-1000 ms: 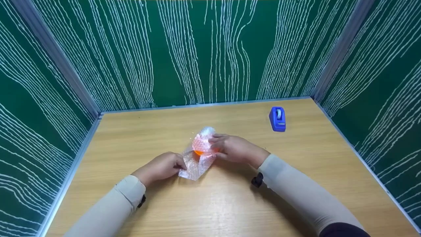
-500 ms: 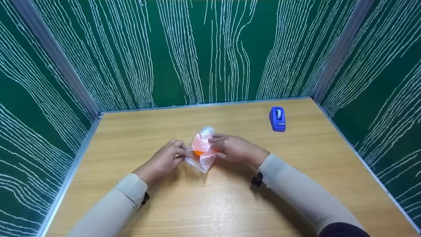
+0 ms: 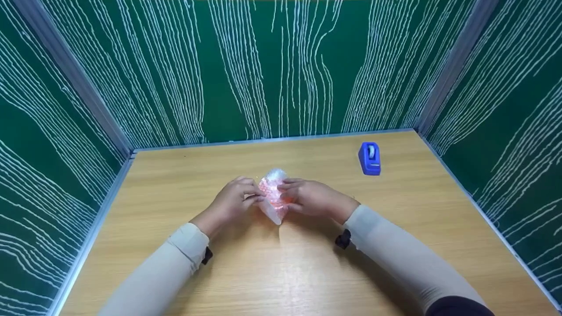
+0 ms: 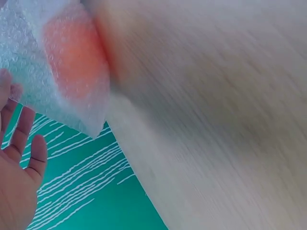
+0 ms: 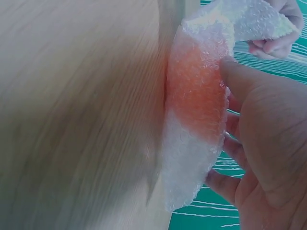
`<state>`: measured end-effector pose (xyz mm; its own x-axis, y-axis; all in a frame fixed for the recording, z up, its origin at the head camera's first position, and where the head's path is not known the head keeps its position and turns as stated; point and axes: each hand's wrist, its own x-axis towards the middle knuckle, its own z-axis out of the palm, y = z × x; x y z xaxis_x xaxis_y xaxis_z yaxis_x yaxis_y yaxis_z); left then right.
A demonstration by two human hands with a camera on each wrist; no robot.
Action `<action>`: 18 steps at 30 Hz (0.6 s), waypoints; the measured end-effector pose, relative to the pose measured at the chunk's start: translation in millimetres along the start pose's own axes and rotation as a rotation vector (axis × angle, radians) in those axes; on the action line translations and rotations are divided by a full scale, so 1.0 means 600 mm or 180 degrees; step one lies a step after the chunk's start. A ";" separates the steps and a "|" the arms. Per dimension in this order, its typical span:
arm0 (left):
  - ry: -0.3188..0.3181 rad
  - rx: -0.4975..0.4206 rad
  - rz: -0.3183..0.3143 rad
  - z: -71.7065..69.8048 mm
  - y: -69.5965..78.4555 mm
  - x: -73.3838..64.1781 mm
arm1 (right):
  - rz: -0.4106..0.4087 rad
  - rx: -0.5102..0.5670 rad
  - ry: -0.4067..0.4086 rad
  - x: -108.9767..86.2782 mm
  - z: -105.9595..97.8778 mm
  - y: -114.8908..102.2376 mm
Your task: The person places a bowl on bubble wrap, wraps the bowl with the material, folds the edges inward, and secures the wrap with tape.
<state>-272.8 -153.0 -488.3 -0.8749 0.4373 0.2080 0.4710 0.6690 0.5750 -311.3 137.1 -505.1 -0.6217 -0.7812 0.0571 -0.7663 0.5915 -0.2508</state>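
Observation:
A sheet of bubble wrap (image 3: 275,174) lies around a rounded orange object (image 5: 197,88) on the wooden table; the wrap blurs its exact kind. My left hand (image 3: 234,199) pinches the near-left flap of the wrap, lifted and drawn over the orange object. In the left wrist view, the flap (image 4: 29,52) hangs from the fingers, with orange showing through. On the right side, my right hand (image 3: 314,198) holds the bundle, its thumb and fingers spread over the wrap. The right wrist view has the fingertips (image 5: 229,67) touching the bubbled surface.
A blue tape dispenser (image 3: 370,159) with a roll of tape stands at the back right of the wooden table (image 3: 281,272). Green panels (image 3: 228,70) with wavy white lines enclose the back and both sides, joined by grey metal posts (image 3: 456,66).
My left hand has moved forward and right, folding the near-left flap up over the orange object, whose bare edge is now covered. My right hand has stayed in place.

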 end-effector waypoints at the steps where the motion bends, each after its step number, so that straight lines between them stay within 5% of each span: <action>1: 0.0009 -0.0025 -0.0047 0.001 0.001 0.003 | 0.0011 0.0007 -0.0001 0.000 0.000 0.000; 18: 0.0188 -0.0667 -0.0759 0.046 -0.008 0.060 | -0.0025 0.0025 0.0030 0.005 -0.003 0.001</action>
<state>-303.7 -123.8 -505.3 -0.9657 0.2435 0.0899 0.2241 0.6074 0.7622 -313.8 135.5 -503.5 -0.6172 -0.7839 0.0684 -0.7699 0.5837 -0.2580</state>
